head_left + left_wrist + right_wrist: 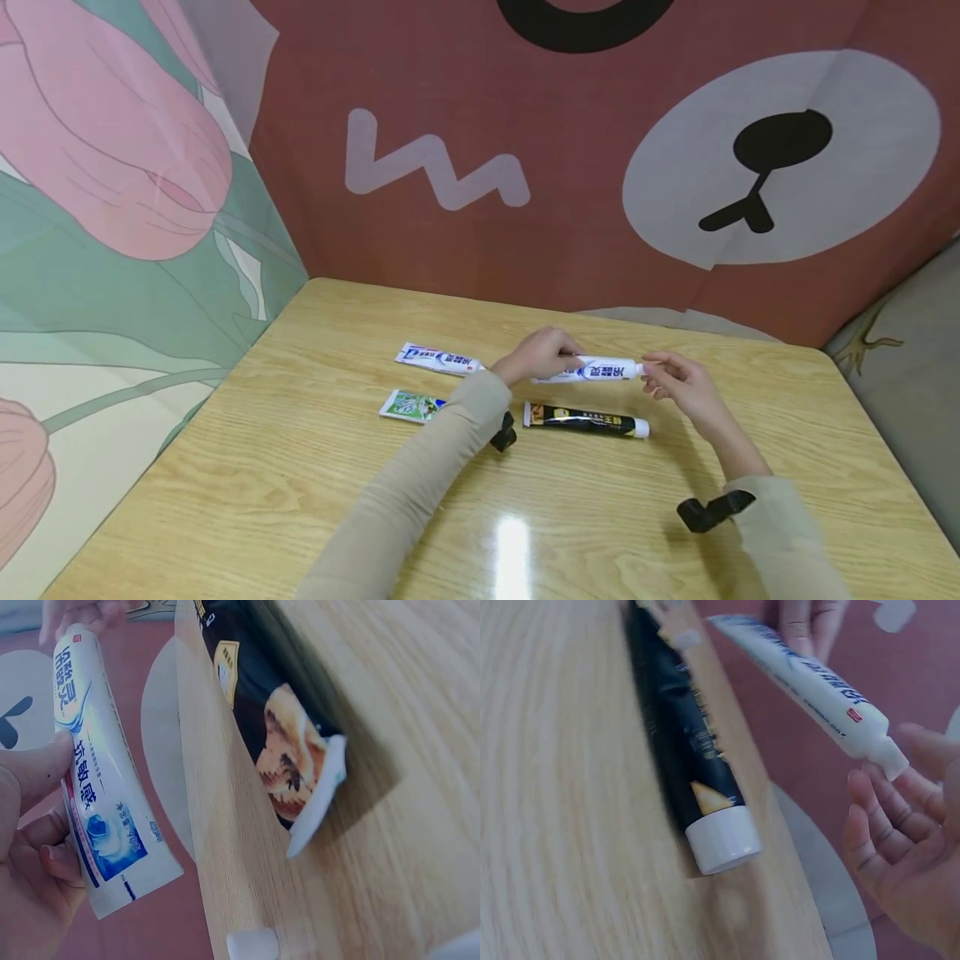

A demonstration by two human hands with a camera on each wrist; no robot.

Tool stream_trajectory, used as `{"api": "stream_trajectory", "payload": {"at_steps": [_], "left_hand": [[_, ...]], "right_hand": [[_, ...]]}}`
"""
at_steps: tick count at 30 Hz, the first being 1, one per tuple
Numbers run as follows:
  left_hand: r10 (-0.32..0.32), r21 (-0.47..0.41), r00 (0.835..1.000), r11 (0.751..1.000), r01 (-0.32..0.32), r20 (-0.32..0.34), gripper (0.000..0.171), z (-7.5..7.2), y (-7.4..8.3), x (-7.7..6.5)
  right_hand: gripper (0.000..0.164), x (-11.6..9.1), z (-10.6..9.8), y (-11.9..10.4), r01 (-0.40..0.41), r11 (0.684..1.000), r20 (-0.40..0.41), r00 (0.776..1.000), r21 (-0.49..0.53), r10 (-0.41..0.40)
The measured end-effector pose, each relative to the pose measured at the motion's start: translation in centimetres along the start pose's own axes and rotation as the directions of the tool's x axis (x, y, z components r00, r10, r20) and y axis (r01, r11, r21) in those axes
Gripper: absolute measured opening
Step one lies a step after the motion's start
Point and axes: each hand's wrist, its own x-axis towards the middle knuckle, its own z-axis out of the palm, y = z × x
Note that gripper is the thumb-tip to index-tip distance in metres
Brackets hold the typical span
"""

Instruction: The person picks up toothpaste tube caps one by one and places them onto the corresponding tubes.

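Observation:
My left hand (546,353) grips a white and blue toothpaste tube (611,368) by its body, thumb across the printed front. In the left wrist view the flat crimped end of this tube (139,889) points down toward the camera. At its other end my right hand (681,385) pinches the small white cap (889,757) between thumb and index finger, the other fingers loosely bent. Below the held tube, a black toothpaste tube (585,419) with a white cap lies on the table.
A second white and blue toothpaste tube (438,359) lies left of my left hand. Nearer me is a green toothpaste tube (411,406), partly hidden by my left sleeve. The wooden table (247,467) meets a printed red cloth wall (450,250) at the back.

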Motion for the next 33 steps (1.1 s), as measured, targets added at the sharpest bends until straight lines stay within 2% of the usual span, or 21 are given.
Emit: {"api": "stream_trajectory", "payload": {"at_steps": [4,11,17,20,25,33], "left_hand": [[-0.028,-0.016,0.999,0.999,0.028,-0.016,0.020,-0.2,-0.1,-0.1],[0.012,0.010,1.000,1.000,-0.012,-0.020,0.018,-0.1,0.0,0.0],[-0.006,0.023,1.000,1.000,0.007,-0.028,0.018,0.0,-0.1,0.0],[0.001,0.029,1.000,1.000,0.000,-0.025,0.018,-0.1,-0.1,0.0],[0.005,0.049,1.000,0.999,-0.003,-0.029,0.017,-0.2,-0.1,0.1],[-0.047,0.062,0.998,0.997,0.049,-0.031,0.019,0.0,-0.4,0.2]], "right_hand": [[0.032,0.0,0.0,-0.3,0.035,0.999,-0.016,0.999,0.008,-0.035],[0.045,0.1,0.3,-0.4,-0.069,0.997,-0.036,0.997,-0.014,0.069],[0.033,0.2,0.5,-0.1,-0.004,1.000,-0.016,1.000,-0.002,0.004],[0.027,0.2,0.5,0.0,0.000,0.999,-0.022,1.000,0.042,0.001],[0.029,0.3,0.8,0.0,-0.040,0.996,-0.016,0.999,0.077,0.041],[0.035,0.3,1.3,0.3,-0.095,0.993,-0.017,0.995,0.064,0.096]]}}
